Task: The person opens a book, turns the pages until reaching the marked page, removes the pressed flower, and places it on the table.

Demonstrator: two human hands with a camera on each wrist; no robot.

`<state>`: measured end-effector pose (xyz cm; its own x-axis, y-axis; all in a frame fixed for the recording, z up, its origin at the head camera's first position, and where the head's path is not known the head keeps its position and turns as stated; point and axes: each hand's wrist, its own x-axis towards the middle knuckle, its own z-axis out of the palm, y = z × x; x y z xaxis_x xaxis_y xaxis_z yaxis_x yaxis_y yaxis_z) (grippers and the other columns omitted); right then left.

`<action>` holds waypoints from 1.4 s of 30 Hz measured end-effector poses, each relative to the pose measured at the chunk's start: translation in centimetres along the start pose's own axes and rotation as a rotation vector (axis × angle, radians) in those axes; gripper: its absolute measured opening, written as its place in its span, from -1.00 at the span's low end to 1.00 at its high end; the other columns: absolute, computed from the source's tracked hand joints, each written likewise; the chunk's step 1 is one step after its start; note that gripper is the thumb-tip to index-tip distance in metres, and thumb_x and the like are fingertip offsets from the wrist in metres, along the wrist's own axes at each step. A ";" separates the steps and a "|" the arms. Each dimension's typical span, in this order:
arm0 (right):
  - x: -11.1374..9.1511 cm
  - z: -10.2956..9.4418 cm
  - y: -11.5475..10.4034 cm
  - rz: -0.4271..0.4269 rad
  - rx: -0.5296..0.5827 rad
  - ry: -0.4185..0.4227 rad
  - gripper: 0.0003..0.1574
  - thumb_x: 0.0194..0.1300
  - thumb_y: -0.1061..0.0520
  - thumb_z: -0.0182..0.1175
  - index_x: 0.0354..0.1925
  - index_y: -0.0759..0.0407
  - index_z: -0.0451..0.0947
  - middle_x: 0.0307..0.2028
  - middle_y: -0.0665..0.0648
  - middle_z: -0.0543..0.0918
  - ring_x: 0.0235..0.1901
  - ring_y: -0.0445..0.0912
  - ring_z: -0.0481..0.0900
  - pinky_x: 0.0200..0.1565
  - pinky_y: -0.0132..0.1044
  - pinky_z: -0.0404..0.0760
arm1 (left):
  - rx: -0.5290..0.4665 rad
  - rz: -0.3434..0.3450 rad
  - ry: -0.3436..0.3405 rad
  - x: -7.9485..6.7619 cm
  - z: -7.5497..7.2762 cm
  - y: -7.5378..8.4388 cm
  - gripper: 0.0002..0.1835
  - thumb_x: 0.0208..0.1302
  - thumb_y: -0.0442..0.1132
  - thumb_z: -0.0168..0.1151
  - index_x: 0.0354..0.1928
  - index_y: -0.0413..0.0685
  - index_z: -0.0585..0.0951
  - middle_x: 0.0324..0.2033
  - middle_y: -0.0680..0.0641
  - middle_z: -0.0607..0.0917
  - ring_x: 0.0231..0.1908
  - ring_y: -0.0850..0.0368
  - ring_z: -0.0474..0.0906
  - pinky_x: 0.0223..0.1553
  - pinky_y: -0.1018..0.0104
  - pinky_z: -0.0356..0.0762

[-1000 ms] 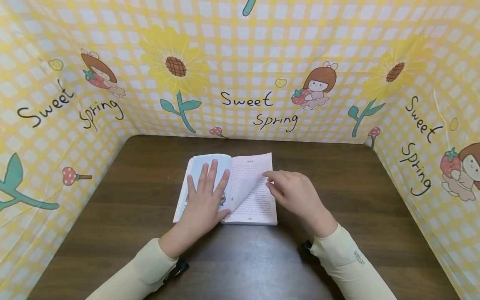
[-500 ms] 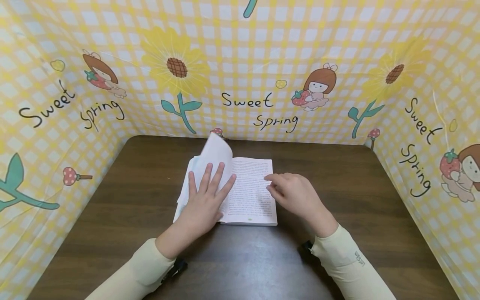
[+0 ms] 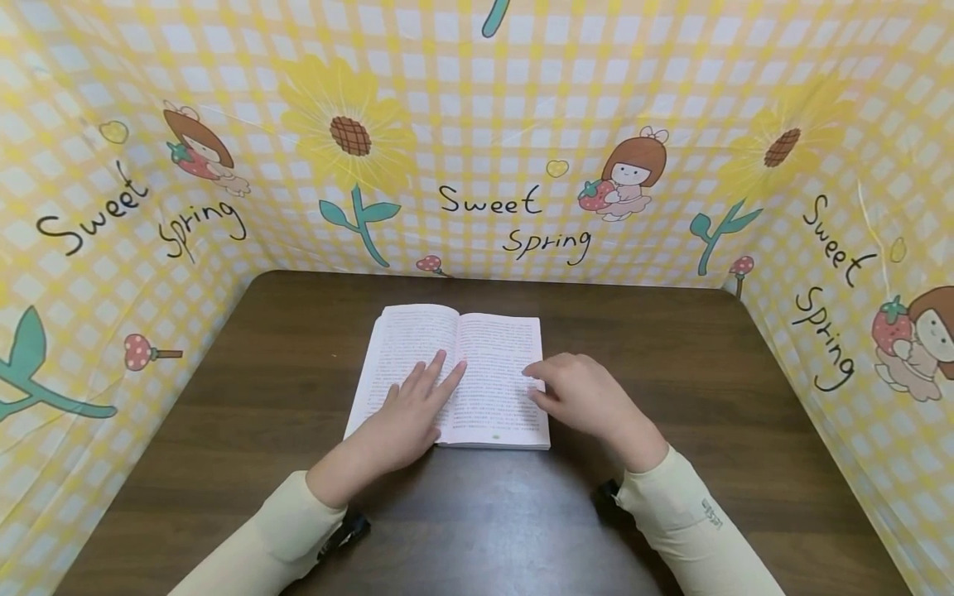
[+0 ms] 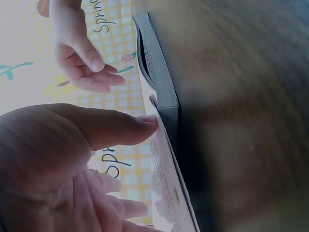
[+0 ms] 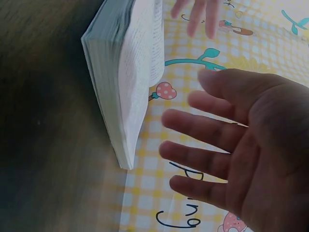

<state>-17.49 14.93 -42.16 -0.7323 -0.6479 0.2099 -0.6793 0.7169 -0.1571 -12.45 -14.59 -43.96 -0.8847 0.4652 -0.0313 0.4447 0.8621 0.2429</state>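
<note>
An opened book [image 3: 495, 381] with printed text on both pages lies flat on the table. My left hand [image 3: 398, 418] rests over the lower part of the left page, its fingers straight and pointing toward the spine. In the left wrist view, the thumb [image 4: 128, 128] meets the page by the spine fold. Over the outer edge of the right page hovers my right hand [image 3: 585, 393], fingers loosely bent. The right wrist view has its fingers [image 5: 198, 157] apart from one another with nothing between them, beside the book's thick page block [image 5: 106, 92].
A dark wooden table [image 3: 477, 513] carries the book. Yellow checked cloth [image 3: 477, 124] with flowers and lettering encloses it at the back and both sides. Dark bands sit at both wrists, below the pale sleeves [image 3: 693, 521].
A leaf has turned from the right side over to the left, covering the blue picture page. My left hand has come down onto it; my right hand has dipped slightly.
</note>
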 end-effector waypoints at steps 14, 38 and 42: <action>-0.3 0.7 -0.3 0.062 0.073 -0.289 -0.10 0.23 -0.26 0.43 0.40 0.08 0.48 0.47 0.23 0.39 0.49 0.20 0.28 0.50 0.20 0.11 | -0.041 -0.097 -0.178 0.0 -0.3 -0.8 -0.35 0.50 -0.10 0.12 0.57 0.03 0.29 0.61 -0.19 0.07 0.56 -0.45 -0.11 0.27 -0.69 -0.06; -0.5 1.6 -0.1 0.077 0.151 -0.409 0.14 0.13 -0.30 0.49 0.54 0.00 0.28 0.56 0.21 0.22 0.56 0.17 0.13 0.53 0.22 -0.02 | -0.086 -0.119 -0.177 0.1 0.1 -1.0 -0.13 0.29 0.13 0.39 0.55 0.02 0.31 0.61 -0.17 0.08 0.58 -0.37 -0.10 0.25 -0.67 0.03; -0.5 0.9 -0.1 -0.022 0.135 -0.349 -0.16 0.22 -0.17 0.47 0.38 0.06 0.49 0.33 0.17 0.57 0.32 0.07 0.53 0.41 0.15 0.32 | -0.083 -0.118 -0.179 0.1 0.1 -1.1 -0.13 0.30 0.14 0.38 0.56 0.03 0.30 0.61 -0.17 0.08 0.58 -0.36 -0.10 0.26 -0.66 0.04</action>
<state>-17.15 14.94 -43.13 -0.6741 -0.7283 -0.1236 -0.6782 0.6765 -0.2871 -12.99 -15.47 -44.28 -0.8877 0.3967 -0.2338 0.3200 0.8965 0.3063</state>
